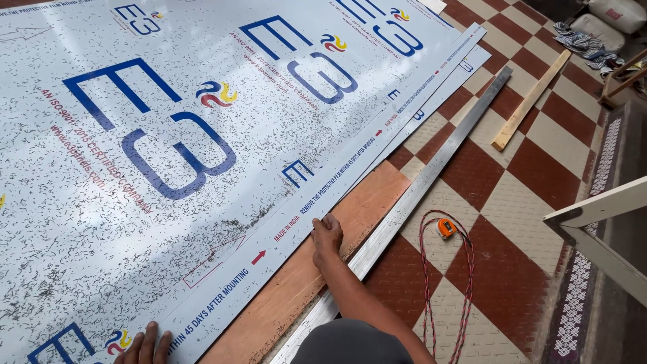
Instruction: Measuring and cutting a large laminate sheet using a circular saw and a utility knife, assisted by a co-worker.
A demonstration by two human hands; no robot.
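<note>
A large white film-covered panel (202, 135), printed in blue and red, lay flat on the checkered floor (532, 168), its long axis running from the near-left up to the far-right. It sat ahead and to the left of the person, its right long edge nearest the hands. The right hand (327, 236) was laid flat, fingers spread open, on that edge approx. mid-length, gripping nothing, w/ the plywood sheet (323, 269) showing just beneath it. The left hand (145, 347) was pressed near the panel's near edge, only fingertips seen at the frame bottom; open, nothing held. A second panel edge peeked out underneath. Just right of the plywood a long aluminium straightedge (431, 175) lay parallel. Further right: an orange tape measure (446, 228) w/ red cord (465, 290), and a wood batten (529, 101).
</note>
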